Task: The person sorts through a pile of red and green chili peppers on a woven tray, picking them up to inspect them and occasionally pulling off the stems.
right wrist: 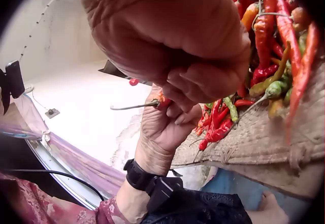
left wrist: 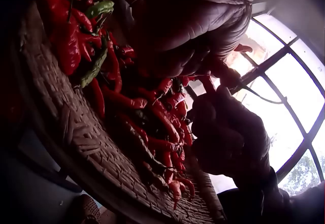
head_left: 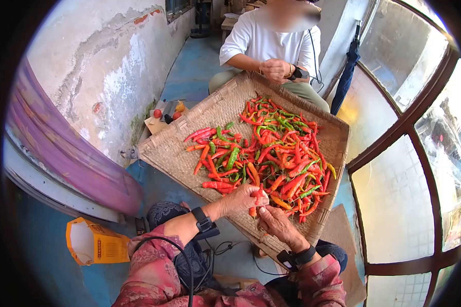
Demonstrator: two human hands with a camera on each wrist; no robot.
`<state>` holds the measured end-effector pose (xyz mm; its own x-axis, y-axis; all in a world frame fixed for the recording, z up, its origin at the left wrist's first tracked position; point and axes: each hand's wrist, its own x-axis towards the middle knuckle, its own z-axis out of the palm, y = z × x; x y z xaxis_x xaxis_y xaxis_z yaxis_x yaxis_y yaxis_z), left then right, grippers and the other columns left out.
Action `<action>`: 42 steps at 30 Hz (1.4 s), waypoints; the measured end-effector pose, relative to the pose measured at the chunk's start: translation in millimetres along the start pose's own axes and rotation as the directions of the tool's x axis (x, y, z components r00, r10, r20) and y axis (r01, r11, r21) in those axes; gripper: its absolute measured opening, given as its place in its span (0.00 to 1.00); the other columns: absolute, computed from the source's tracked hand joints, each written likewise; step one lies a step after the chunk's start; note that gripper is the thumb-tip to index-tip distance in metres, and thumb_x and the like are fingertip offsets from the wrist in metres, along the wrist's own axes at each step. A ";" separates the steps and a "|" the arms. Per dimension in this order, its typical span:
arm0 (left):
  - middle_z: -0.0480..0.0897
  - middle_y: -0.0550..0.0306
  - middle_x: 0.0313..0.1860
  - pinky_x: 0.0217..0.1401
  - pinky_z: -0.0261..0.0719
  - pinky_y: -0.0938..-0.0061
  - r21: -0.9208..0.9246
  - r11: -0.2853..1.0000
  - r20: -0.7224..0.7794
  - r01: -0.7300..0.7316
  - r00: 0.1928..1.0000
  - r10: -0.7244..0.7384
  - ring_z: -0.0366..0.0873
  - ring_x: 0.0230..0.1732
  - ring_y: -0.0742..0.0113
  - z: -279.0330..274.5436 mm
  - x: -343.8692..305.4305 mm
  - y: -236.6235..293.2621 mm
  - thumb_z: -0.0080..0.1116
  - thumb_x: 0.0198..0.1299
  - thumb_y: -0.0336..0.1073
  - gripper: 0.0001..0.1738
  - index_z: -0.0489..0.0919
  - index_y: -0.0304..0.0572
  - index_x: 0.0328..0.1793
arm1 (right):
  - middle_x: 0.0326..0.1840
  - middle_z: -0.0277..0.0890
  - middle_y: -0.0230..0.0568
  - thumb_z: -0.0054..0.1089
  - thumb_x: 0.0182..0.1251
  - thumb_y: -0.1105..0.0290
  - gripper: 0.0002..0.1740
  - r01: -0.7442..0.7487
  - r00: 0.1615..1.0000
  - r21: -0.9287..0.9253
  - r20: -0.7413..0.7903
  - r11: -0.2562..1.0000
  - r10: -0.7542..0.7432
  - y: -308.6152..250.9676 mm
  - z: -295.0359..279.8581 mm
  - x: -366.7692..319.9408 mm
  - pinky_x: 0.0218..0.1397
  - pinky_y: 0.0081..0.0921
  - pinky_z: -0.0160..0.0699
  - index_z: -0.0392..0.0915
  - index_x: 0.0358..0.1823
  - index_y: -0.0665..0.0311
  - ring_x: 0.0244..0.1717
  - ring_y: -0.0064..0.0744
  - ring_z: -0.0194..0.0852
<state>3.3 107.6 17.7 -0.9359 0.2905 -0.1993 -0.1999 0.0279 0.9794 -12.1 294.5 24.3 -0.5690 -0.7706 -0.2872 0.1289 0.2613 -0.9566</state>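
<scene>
My left hand [head_left: 241, 200] holds a red chili pepper [right wrist: 161, 101] in its curled fingers, over the near side of a woven tray [head_left: 169, 146]. The pepper's long thin stem [right wrist: 133, 106] sticks out to the side in the right wrist view. Close against it, my right hand [head_left: 281, 226] has its thumb and fingers curled, pinching the same pepper. Much of the pepper is hidden by the fingers. Below and beyond both hands lies a big heap of chili peppers [head_left: 287, 153], mostly red with some green and orange ones.
Across the tray sits another person in a white shirt [head_left: 271, 43], hands [head_left: 276, 70] together over its far rim. A yellow box [head_left: 100, 243] stands on the floor at the left, near a purple curtain [head_left: 71, 148]. Framed windows [head_left: 394, 199] line the right, with a folded umbrella [head_left: 347, 71].
</scene>
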 end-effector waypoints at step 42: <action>0.70 0.41 0.42 0.43 0.78 0.54 0.975 0.220 -0.134 0.039 0.889 0.438 0.77 0.40 0.42 -36.9 54.4 -25.6 0.50 0.50 0.24 0.10 0.73 0.34 0.41 | 0.29 0.77 0.35 0.55 0.68 0.63 0.16 0.166 0.985 -0.176 -0.010 0.970 -0.171 18.4 -13.8 3.3 0.35 0.24 0.75 0.76 0.47 0.70 0.31 0.22 0.74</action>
<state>-53.2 87.4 -19.4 -0.9585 0.1420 0.2473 0.2024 0.9497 0.2391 -22.8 304.8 6.3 -0.5909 -0.7979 -0.1192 -0.1123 0.2277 -0.9672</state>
